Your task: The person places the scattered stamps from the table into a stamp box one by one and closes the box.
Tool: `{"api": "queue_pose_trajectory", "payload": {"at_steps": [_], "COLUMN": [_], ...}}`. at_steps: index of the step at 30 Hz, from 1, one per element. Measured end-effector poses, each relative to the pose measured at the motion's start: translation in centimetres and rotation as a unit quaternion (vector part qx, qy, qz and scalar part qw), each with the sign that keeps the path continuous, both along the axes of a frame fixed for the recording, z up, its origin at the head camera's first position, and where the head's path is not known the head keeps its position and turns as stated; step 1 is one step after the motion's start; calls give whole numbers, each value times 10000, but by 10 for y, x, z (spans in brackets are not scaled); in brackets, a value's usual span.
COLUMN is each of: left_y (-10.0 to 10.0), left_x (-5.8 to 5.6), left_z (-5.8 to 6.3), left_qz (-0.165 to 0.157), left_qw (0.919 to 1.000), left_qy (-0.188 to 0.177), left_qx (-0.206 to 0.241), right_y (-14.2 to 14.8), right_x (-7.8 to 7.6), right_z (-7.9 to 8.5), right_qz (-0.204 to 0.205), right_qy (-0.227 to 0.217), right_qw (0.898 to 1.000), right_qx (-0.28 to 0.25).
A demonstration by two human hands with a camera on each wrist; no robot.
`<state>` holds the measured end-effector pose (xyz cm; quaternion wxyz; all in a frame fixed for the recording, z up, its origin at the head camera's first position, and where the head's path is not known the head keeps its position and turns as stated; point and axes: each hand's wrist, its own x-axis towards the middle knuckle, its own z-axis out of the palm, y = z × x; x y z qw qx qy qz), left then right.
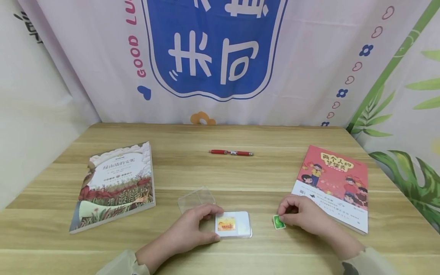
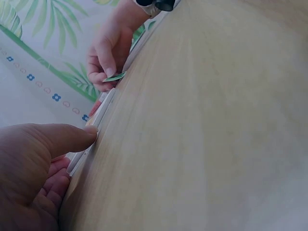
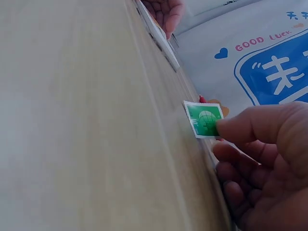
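Note:
My right hand [image 1: 306, 214] pinches a small green postage stamp [image 3: 206, 120] with white perforated edges between thumb and forefinger, over the table right of a shallow clear plastic case. In that case lies a stack of white cards [image 1: 244, 223]. A yellow-orange stamp [image 1: 226, 224] lies flat on the left half of the top card. At the case's left end, my left hand [image 1: 193, 228] grips it, the thumb [image 2: 79, 138] on the near edge and the forefinger at the far corner. A clear plastic lid [image 1: 194, 198] sits just behind, partly hidden by the left hand.
A thick illustrated book [image 1: 115, 183] lies at the left of the wooden table [image 1: 185, 168]. At the right is a red-and-white book [image 1: 335, 183], overlapped by the right hand. Toward the back lies a red pen [image 1: 231, 152]. A printed curtain [image 1: 309, 76] hangs behind.

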<state>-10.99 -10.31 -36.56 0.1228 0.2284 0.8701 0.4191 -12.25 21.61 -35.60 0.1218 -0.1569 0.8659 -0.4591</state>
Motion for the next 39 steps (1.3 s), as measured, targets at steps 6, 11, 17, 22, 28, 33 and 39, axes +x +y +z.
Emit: {"api": "queue_pose_trajectory", "payload": {"at_steps": [6,11,17,22,28,33,39], "left_y": [0,0,0,0,0,0,-1], "left_x": [0,1,1,1,0,0,1], "left_z": [0,1,0,-1,-1,-1,-1], "left_qz": [-2,-51,-49,-54,-57,-78,-56], "left_qw": [10000,9999,10000,10000,10000,9999,9999], "left_qy": [26,99,24,22,25,28,72], "left_qx": [-3,63,53,47,52,75,43], "right_y": [3,2,-4,-12,-20,-27,-35], "right_x": [-3,-5,-5,-6,-5,-5,-5], "right_z": [5,10,12,12,10,9,7], "right_qz": [30,-58,-273,-290,-36,141,122], "right_qy": [-665,-806,-991,-1042,-1072,-1070,-1120], "right_qw": [9973,9958,9919,9902,9886,9874,9874], "right_qx": [-303,-424,-742,-883,-1052,-1159,-1108]}}
